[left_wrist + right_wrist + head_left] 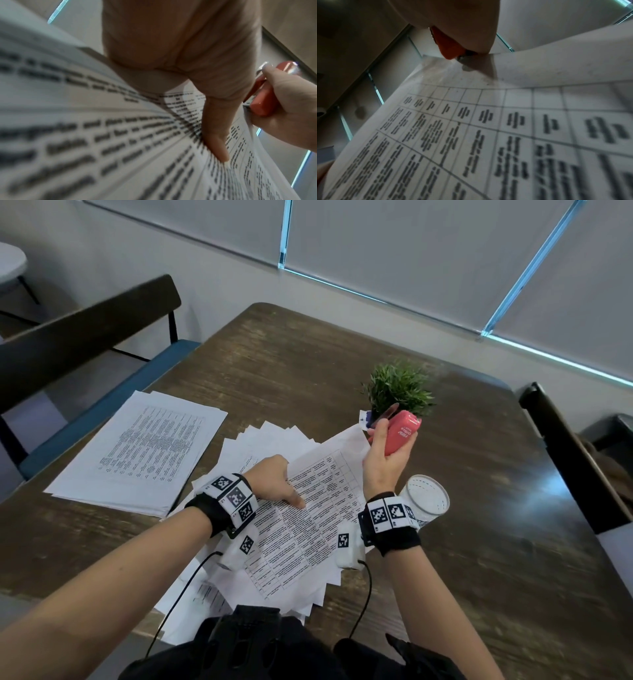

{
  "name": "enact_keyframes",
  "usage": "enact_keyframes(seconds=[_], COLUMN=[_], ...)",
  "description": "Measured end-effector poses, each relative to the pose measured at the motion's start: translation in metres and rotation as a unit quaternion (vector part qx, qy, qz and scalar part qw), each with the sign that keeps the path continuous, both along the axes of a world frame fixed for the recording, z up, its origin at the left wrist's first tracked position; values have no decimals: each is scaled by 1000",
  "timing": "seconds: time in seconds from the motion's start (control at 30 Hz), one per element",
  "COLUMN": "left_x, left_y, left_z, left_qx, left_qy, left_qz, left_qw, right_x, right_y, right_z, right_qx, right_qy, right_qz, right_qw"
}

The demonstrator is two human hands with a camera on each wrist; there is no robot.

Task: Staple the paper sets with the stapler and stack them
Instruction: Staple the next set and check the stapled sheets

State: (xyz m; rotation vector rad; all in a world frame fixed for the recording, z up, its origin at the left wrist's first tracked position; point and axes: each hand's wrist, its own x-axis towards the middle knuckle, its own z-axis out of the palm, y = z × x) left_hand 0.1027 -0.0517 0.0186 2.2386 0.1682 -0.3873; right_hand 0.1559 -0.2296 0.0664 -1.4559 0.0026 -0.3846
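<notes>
A printed paper set (318, 501) with a table on it is held tilted above the table. My left hand (274, 481) pinches its left edge, thumb (217, 135) on top and the other fingers hidden beneath. My right hand (383, 460) grips a pink-red stapler (400, 433) at the set's far right corner. In the right wrist view the stapler (448, 46) meets the corner of the paper set (488, 121). The left wrist view shows the stapler (264, 100) in my right hand (291, 108) beyond the sheet.
A flat stack of printed papers (144, 453) lies at the left of the dark wooden table (308, 364). Several loose sheets (270, 436) fan out under the held set. A small potted plant (399, 386) and a clear glass (426, 498) stand close to my right hand. Chairs flank the table.
</notes>
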Motion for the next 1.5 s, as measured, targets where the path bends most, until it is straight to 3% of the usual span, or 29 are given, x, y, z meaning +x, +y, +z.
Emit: enact_keyframes(seconds=[0.5, 0.9, 1.13, 1.33, 1.5], left_x=[-4, -1, -1, -11, -16], left_y=[-10, -10, 17, 53, 75], left_z=[-1, -9, -21, -21, -20], left_qx=[19, 8, -31, 25, 21], left_qy=[-20, 6, 8, -23, -79], left_qz=[-36, -49, -4, 81, 160], left_qw=[999, 999, 999, 996, 984], right_x=[10, 17, 43, 34, 27], right_y=[2, 10, -4, -22, -24], right_z=[28, 21, -33, -92, -121], right_qx=[119, 57, -120, -289, -415], right_qy=[50, 106, 232, 363, 348], right_qz=[25, -38, -58, -45, 29], right_qw=[991, 992, 963, 885, 840])
